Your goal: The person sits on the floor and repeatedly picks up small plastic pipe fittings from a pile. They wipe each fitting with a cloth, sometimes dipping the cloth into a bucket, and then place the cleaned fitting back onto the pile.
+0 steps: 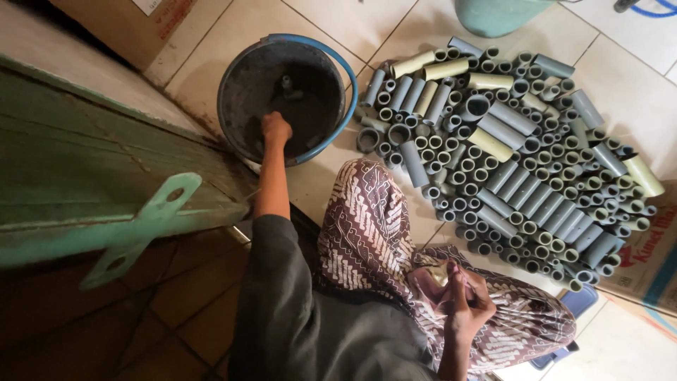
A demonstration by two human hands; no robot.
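Reaching my left hand (276, 129) into the grey bucket (243, 74), grip unclear | right hand (462, 300) clasping a small pale piece (440, 273) | brown carton (120, 25) top left, printed carton (652, 257) right of pipe pieces (508, 155)

Light falls bright on the pale floor tiles (620, 106) at the top; the lower left is dim, shadowed, slightly blurred.

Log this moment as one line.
left hand: reaching into bucket | right hand: holding small pale object at lap | pipe pieces: piled on floor
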